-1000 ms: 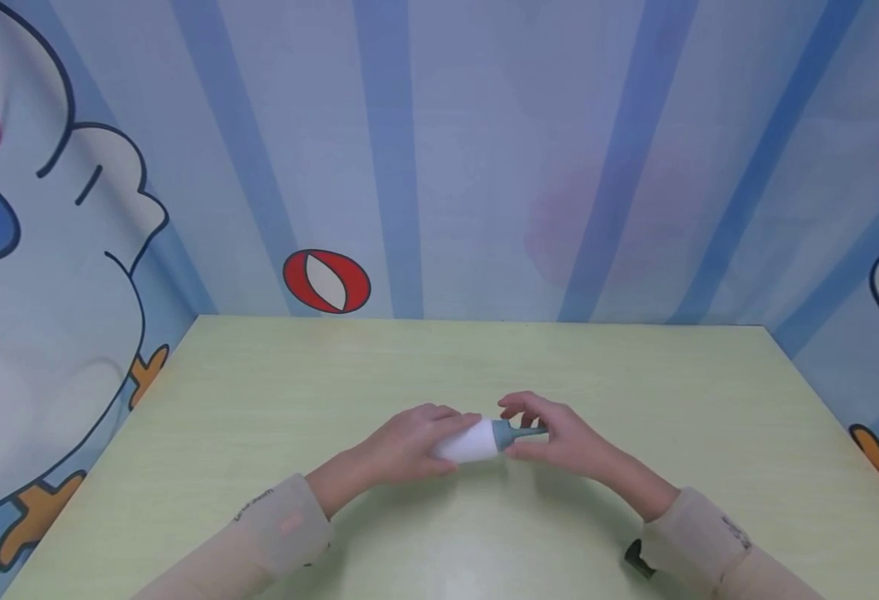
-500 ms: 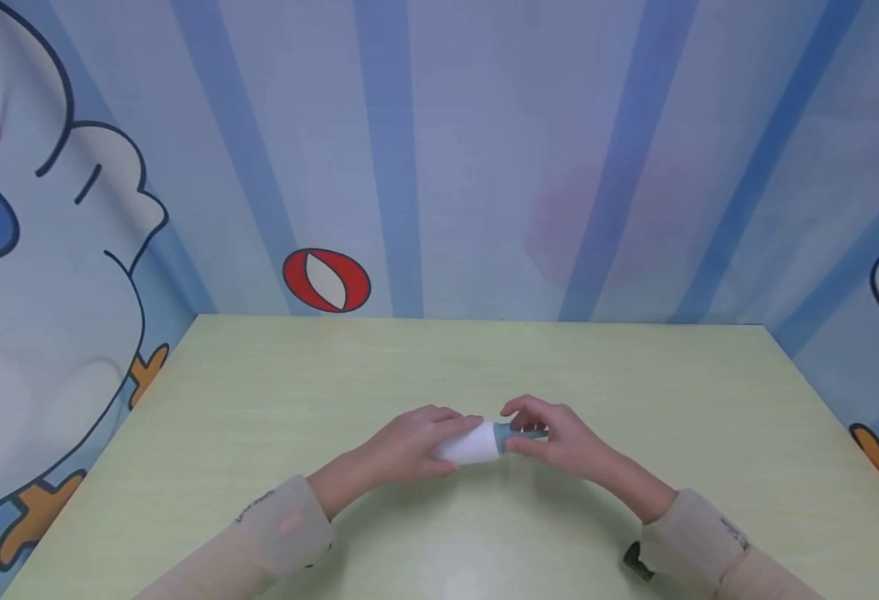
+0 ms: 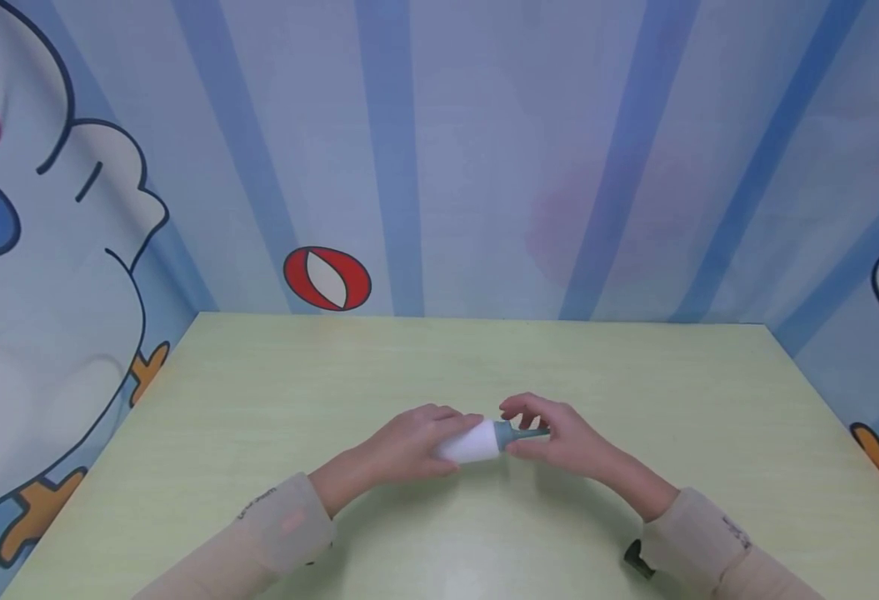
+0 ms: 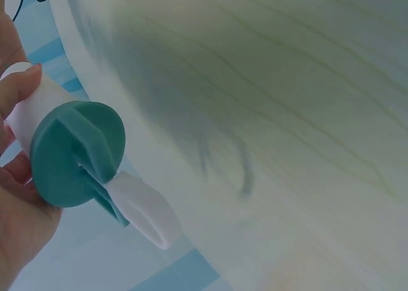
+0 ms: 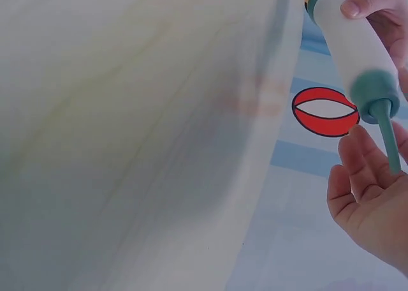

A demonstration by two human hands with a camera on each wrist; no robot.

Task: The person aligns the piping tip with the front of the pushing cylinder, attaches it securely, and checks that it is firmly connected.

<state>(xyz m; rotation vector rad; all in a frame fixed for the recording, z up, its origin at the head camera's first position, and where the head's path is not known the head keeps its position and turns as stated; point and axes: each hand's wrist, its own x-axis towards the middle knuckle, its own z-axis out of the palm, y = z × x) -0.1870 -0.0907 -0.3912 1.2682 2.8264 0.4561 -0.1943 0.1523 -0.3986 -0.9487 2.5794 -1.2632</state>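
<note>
Bottle [image 3: 472, 443], quantity one, was held above the tabletop [image 3: 439, 367], near the centre, lying roughly level and pointing right. It comprised one white body, one teal cap [image 3: 502, 435] with one thin spout [image 3: 532, 433] on the right-hand end, and one teal disc [image 4: 57, 173] on the left-hand end. In the left wrist view, one white tab [image 4: 145, 211] projected beside the disc; its attachment could not be determined.

Two hands were in position. The left hand [image 3: 409, 442] was closed round the white body, its fingers curled. The right hand [image 3: 568, 437] was loosely open: its fingers arched, spread about the cap and spout, and gripped neither. The spout crossed in front of its palm; contact between fingertips and cap could not be confirmed.

Two sleeves [image 3: 289, 529] covered the forearms. One dark part [image 3: 639, 558], type unclear, sat beside the right cuff. Behind the tabletop stood one striped blue backdrop [image 3: 484, 167], printed with one red oval [image 3: 327, 279]. Three orange feet [image 3: 49, 517] were visible: two at left, one at right.
</note>
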